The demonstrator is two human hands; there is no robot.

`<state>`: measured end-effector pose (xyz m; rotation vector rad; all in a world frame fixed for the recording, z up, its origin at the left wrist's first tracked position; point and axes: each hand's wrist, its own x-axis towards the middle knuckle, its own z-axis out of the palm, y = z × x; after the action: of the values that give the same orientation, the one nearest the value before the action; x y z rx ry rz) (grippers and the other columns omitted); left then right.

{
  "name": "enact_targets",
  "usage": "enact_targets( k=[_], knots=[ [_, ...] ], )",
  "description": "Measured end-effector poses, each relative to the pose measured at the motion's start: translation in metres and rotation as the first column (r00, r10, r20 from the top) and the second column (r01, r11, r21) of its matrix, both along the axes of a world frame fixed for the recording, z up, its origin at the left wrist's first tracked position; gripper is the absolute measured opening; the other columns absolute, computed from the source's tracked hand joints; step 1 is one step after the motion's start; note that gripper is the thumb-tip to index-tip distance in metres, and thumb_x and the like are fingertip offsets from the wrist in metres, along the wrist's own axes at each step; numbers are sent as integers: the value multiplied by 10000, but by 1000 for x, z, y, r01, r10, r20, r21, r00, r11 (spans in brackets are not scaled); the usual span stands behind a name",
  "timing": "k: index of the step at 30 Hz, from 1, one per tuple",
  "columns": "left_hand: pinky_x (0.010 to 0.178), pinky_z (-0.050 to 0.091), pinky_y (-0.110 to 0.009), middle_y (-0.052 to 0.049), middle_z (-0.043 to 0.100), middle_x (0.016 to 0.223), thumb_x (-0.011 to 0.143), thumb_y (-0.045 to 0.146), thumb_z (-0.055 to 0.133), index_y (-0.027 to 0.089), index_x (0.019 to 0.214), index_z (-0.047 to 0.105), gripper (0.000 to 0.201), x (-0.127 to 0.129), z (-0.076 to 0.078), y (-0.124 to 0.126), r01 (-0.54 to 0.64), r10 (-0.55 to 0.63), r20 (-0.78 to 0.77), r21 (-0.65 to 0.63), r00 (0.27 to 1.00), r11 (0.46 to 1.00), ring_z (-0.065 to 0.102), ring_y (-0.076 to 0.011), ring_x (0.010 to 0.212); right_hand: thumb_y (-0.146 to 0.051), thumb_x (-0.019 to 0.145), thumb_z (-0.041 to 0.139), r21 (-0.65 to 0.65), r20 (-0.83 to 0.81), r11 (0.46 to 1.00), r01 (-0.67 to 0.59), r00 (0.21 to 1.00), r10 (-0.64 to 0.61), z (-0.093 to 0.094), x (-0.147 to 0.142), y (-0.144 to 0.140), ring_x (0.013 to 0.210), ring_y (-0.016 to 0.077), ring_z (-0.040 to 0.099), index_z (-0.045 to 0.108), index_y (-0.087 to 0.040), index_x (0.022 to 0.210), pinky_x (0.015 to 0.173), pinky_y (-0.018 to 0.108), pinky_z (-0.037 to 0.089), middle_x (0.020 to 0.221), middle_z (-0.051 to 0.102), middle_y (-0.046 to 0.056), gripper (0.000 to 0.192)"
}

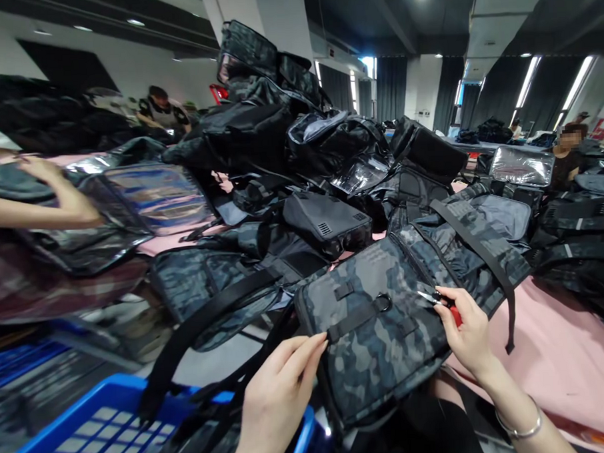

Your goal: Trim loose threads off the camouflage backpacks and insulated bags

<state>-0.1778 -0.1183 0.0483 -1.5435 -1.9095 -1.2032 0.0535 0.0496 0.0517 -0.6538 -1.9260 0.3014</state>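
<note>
A grey camouflage backpack (381, 330) lies in front of me, its front panel facing up, with black webbing straps and a metal ring (384, 302). My left hand (279, 394) pinches the end of a black webbing strip on the panel's left side. My right hand (466, 329) holds small red-handled snips (438, 298), blades pointing left toward the ring. A black shoulder strap (476, 249) runs over the bag's upper right.
A blue plastic crate (98, 429) stands at lower left with black straps hanging into it. A tall heap of black and camouflage backpacks (289, 153) fills the pink table (562, 355). Another person's arm (35, 198) rests on bags at left; a person sits at far right (571, 151).
</note>
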Motion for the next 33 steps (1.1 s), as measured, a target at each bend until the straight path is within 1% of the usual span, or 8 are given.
enact_targets(
  k=[6,10,14,17,19,23,27,33],
  knots=[
    [563,424,-248,-39,672,758,871,320,419,245,814,672,270,-6,7,6,-97,21,-277,-263,961,960,598,-173,619,-218,895,472,3,2,1000,-3,1000,3,0,0,-1,738,171,613,548,-193,1057,686,320,508,874,627,73,181],
    [547,411,-257,-47,658,724,867,272,399,223,783,652,271,-9,7,9,-64,-38,-340,-283,940,957,573,-169,579,-223,893,472,0,8,1000,3,1000,-3,0,1,-1,733,168,615,551,-194,1057,688,316,510,890,631,74,186],
    [556,446,-233,-39,633,747,836,297,465,222,758,589,165,-13,1,2,133,-126,50,-162,991,978,584,-148,612,-236,896,465,5,0,1000,25,1000,-25,-1,1,0,727,169,613,558,-192,1053,682,316,506,885,631,75,187],
    [553,457,-240,-15,574,683,836,329,486,219,705,536,179,-12,-6,-5,207,-168,400,-57,901,977,568,-142,589,-243,898,468,3,0,999,38,999,-38,2,2,1,729,167,610,563,-190,1034,679,307,503,871,631,69,174],
    [557,459,-247,-7,555,680,832,348,500,214,714,533,182,-7,-10,-7,193,-155,533,-17,832,981,562,-140,585,-249,898,473,-22,5,999,32,999,-32,6,2,-1,739,169,615,566,-191,1030,686,304,505,869,631,66,172],
    [574,461,-254,2,546,680,813,359,536,210,760,544,159,5,-17,-3,133,-160,658,91,736,987,545,-137,592,-239,894,488,-50,42,997,-61,997,63,18,-3,-14,757,162,625,567,-206,1059,698,287,510,891,637,61,186],
    [615,468,-265,1,557,690,809,363,550,206,764,548,164,11,-21,2,68,-175,704,178,688,982,539,-141,620,-312,878,534,9,221,969,-247,946,239,24,-25,-39,656,141,607,589,-208,1058,620,246,482,777,642,32,215],
    [619,470,-253,3,556,700,820,344,552,199,754,553,159,14,-20,3,68,-187,699,194,691,979,530,-129,625,-373,898,487,94,523,953,-288,829,199,23,-69,-58,629,123,612,614,-224,1017,571,218,413,749,649,10,229]
  ],
)
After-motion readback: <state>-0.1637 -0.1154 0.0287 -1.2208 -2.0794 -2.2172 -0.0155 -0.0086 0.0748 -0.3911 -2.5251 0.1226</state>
